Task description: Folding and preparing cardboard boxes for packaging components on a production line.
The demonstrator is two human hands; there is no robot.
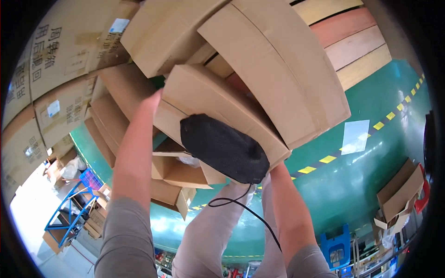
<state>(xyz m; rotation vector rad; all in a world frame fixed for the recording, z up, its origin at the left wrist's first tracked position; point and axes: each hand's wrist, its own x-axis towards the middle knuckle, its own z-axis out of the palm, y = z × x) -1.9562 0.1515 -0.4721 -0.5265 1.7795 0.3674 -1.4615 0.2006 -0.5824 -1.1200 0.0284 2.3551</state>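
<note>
Glossy green floor (371, 153) under me, yellow-black striped line (378, 126) crossing it. White sheet (355, 135) lying near line. Printed cartons (55, 69) stacked left. Blue metal cart (69, 211) lower left, blue stool (336, 245) lower right. Bright glare on floor.

Boxes (259, 69) at 12 o'clock: plain brown corrugated cardboard, matt, taped seams. Black pad (225, 148) at centre: coarse matt fabric. Floor (371, 153) at 4 o'clock: glossy green paint, reflective. Crate (336, 248) at 5 o'clock: blue plastic. Sleeves (127, 241): grey cloth.

Both hands under cardboard box (211, 99), hidden; green floor (371, 157).
</note>
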